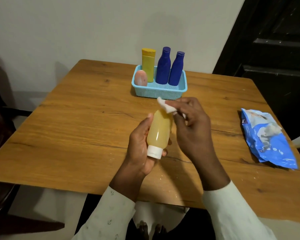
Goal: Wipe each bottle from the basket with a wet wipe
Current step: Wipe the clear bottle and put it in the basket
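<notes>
From the head view, the left hand (pixel 140 144) is curled round a pale yellow bottle (pixel 159 130), holding it above the wooden bench (pixel 73 129) with its white cap (pixel 154 152) pointing back toward the person and its rounded bottom end pointing away. The thumb lies along the bottle's left side and the fingertips show past the cap on the right.

The right hand (pixel 189 122) pinches a small white wet wipe (pixel 166 105) in its fingertips, pressed against the far end of the bottle; a corner of the wipe sticks up to the left. The other fingers of that hand are loosely bent.

Farther back on the bench, near the wall, stands a light blue basket (pixel 160 91). In it are a tall yellow bottle (pixel 148 64) at the back left, a small pink bottle (pixel 141 77) just in front of it, and two dark blue bottles (pixel 163 65) side by side on the right, all upright.

Well apart to the right, near the bench edge, lies a blue pack of wipes (pixel 270 142), flat and crumpled, with a tuft of white wipe showing at its opening.

Both forearms wear pale sleeves (pixel 232 210).
</notes>
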